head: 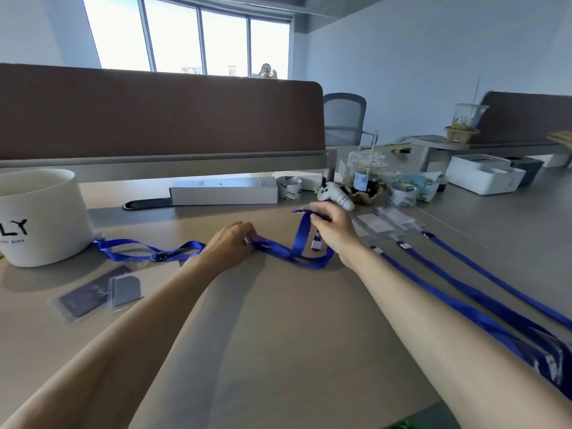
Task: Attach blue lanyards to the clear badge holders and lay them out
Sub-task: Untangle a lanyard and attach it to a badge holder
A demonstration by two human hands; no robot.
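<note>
A blue lanyard [288, 250] lies looped on the table between my hands. My left hand [230, 244] pinches one part of it against the table. My right hand [332, 226] grips its raised end, and a metal clip [316, 244] hangs below that hand. Another blue lanyard [139, 252] lies tangled to the left. Three lanyards [464, 292] lie stretched out in parallel at the right, each ending at a clear badge holder [383, 222]. Two clear badge holders with dark cards [99, 294] lie at the near left.
A white round container [40, 218] stands at the left. A long white box [223, 190], a plush toy [335, 195], plastic cups [366, 174] and paper rolls crowd the back. A brown divider [154, 119] runs behind. A white tray [486, 178] sits at far right.
</note>
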